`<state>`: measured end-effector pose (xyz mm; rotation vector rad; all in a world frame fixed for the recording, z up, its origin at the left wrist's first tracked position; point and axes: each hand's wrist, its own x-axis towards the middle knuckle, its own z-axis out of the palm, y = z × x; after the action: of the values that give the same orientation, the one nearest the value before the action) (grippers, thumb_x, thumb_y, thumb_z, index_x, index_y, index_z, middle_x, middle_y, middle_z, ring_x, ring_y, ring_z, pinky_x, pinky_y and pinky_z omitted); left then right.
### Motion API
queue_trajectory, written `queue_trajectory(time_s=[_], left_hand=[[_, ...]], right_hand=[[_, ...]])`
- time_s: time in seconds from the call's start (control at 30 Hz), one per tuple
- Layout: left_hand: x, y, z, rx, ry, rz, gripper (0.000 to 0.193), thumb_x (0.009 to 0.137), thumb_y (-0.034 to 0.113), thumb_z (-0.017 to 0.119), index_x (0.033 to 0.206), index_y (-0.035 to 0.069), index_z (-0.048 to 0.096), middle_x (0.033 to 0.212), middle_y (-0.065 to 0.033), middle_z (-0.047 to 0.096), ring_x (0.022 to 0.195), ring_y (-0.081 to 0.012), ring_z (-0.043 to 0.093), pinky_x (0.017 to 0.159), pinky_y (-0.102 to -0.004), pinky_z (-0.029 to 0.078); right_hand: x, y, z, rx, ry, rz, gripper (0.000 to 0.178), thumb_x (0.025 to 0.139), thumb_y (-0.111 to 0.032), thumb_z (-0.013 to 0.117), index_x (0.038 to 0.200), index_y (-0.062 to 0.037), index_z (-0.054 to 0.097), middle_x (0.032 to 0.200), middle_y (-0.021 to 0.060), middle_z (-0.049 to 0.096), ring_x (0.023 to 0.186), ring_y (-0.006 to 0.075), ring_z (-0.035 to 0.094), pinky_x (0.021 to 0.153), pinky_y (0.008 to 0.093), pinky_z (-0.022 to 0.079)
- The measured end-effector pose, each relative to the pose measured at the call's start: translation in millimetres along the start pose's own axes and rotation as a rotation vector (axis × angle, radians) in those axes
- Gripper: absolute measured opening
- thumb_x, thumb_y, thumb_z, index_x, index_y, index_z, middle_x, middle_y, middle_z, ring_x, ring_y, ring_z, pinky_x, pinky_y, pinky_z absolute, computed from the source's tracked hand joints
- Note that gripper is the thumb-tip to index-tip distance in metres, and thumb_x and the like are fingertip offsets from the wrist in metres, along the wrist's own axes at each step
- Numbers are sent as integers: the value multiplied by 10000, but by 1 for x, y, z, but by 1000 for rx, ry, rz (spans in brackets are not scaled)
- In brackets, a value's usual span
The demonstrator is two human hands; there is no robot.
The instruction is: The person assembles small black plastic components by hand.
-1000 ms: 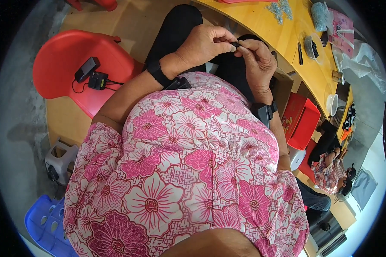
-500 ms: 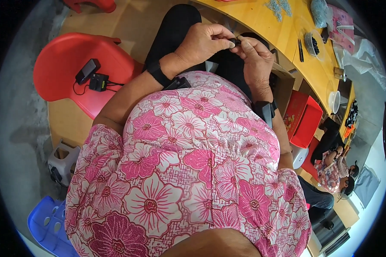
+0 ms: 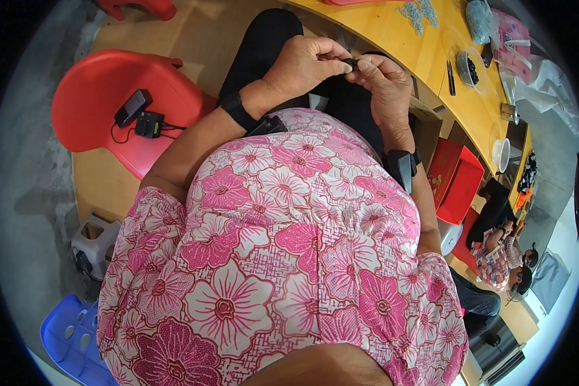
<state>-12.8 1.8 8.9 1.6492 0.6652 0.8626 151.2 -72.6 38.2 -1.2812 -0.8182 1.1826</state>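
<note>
It looks like a workshop: a long yellow table (image 3: 424, 61) carries a bowl (image 3: 462, 67) of black pieces (image 3: 473, 72).

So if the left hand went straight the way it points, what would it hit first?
Likely the right hand, just past the small dark piece between them, though depth is unclear.

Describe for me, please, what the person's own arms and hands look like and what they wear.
The left hand and right hand are ungloved. On the left is a black wristband with a dark module beside it; on the right, a black strap bears a boxy dark grey module. The short floral sleeves are pink and white.
</note>
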Motion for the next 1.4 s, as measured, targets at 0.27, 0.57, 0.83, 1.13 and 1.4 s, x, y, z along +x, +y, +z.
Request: queue_trajectory(time_s=[0.27,0.57,0.83,1.13,1.4], left_hand=[[1,-4,2,-98,-19,-41,210,834,109,673,998,-21,658,789,-36,660,725,-73,614,646,-205,512],[2,-4,3,-178,-30,-92,211,836,109,670,998,-25,659,787,-35,657,707,-72,611,636,-200,511],[0,-8,3,-2,19,7,183,817,91,677,971,-8,675,769,-17,655,667,-49,563,609,-198,474],[-1,-1,3,-109,-39,-44,175,783,76,677,941,-2,680,790,-82,686,722,-103,642,663,-232,519],[1,2,2,-4,-45,24,172,796,105,692,943,14,689,734,3,589,657,-50,520,595,-202,441]], right_hand=[[-1,6,3,-378,5,-368,81,861,-10,619,929,15,655,830,65,652,728,133,659,666,229,540],[2,1,2,-761,42,-587,72,815,6,653,880,-24,649,775,59,649,682,99,628,634,221,518],[1,3,4,-159,31,-103,23,842,11,623,840,25,641,782,79,656,685,147,640,674,253,534],[10,12,-19,351,-216,286,130,862,-123,638,928,-17,602,802,68,628,739,160,635,749,340,562],[5,14,-19,490,-258,427,201,873,-200,637,994,-53,574,859,38,623,793,161,649,779,353,565]])
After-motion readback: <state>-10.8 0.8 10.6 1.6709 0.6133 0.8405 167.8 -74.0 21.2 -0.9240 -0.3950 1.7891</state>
